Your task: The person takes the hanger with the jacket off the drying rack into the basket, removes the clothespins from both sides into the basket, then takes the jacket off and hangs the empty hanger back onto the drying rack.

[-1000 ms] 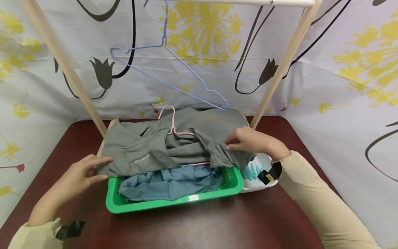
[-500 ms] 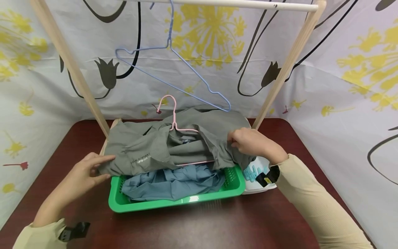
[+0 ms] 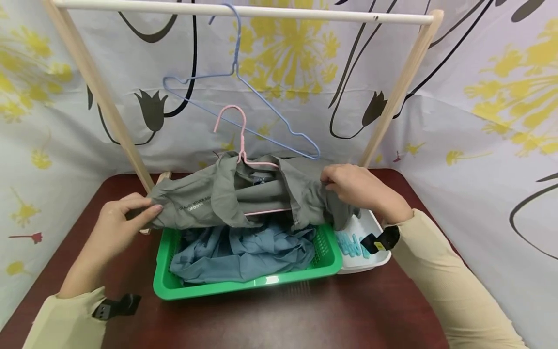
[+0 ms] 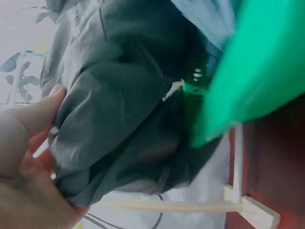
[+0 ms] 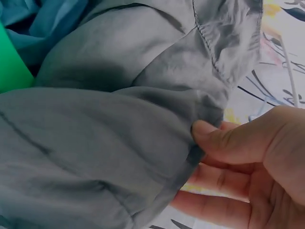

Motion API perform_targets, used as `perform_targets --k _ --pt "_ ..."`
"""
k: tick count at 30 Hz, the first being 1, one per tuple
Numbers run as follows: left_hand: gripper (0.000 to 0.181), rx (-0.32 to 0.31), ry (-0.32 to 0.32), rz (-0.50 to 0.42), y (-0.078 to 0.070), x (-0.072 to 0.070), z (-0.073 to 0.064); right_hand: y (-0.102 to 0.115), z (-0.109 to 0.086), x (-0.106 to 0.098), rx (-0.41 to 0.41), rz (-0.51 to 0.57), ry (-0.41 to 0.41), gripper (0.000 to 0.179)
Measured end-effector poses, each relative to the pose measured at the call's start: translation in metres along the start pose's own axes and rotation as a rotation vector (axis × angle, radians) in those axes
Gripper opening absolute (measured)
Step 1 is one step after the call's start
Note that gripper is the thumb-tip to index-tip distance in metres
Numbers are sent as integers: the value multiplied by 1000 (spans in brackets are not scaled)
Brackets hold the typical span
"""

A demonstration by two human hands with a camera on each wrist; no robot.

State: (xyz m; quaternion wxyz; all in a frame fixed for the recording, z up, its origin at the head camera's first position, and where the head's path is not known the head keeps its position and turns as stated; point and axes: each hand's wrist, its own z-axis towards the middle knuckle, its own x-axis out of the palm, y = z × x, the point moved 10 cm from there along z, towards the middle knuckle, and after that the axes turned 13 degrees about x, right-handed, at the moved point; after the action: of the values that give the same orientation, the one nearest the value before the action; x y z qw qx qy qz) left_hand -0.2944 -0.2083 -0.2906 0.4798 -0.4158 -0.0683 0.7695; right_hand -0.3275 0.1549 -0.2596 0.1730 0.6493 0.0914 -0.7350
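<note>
A grey shirt point(image 3: 192, 194) with small print on its chest is held up between both hands over a green basket point(image 3: 248, 287). Inside its open collar sits a pink hanger point(image 3: 242, 140), hook upward and touching nothing. My left hand point(image 3: 119, 223) pinches the shirt at its left shoulder; the left wrist view shows thumb and fingers on the grey cloth point(image 4: 109, 109). At the other shoulder my right hand point(image 3: 364, 186) pinches the fabric, thumb on top in the right wrist view. Blue cloth point(image 3: 244, 257) lies crumpled in the basket beneath.
A wooden rack with a white rail point(image 3: 305, 13) stands behind the basket. From the rail hangs a bare blue hanger point(image 3: 237, 72). Right of the basket is a white tray point(image 3: 370, 261) with several light-blue clothespins point(image 3: 348, 245). A patterned sheet point(image 3: 479, 203) walls the dark red table point(image 3: 305, 320).
Both hands have raised the grey shirt off the basket's back part, and the pink hanger has risen with it. The right fingers have closed on the cloth. The camera view has tilted upward slightly.
</note>
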Motion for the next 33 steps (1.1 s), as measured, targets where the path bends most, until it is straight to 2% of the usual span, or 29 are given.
perform_targets --k 3,5,11,15,19,21,24,28,30,33 --pt "13 30 -93 -19 -9 -12 7 -3 0 -13 3 37 -21 10" --pt "19 24 -125 -37 -13 -18 10 -2 0 -21 -18 67 -28 10" --pt "30 -7 -148 -82 -22 -28 18 6 0 -46 -109 136 -12 11" --pt "32 -16 -154 -96 -27 -31 20 22 2 -72 -163 164 -23 11" --pt "33 -19 -152 -110 -32 -30 23 48 13 -98 -242 187 -63 12" --pt "31 -8 -149 -129 -36 -28 25 61 24 -108 -265 245 -62 16" --pt "26 13 -141 -151 -42 -24 29 79 39 -121 -285 400 -30 23" --pt "17 11 -122 -136 -43 -22 31 100 57 -129 -329 551 4 23" --pt "16 3 -102 -113 -41 -22 32 107 63 -129 -333 569 14 24" --pt "16 -13 -87 -133 -34 -24 30 110 69 -126 -300 576 36 29"
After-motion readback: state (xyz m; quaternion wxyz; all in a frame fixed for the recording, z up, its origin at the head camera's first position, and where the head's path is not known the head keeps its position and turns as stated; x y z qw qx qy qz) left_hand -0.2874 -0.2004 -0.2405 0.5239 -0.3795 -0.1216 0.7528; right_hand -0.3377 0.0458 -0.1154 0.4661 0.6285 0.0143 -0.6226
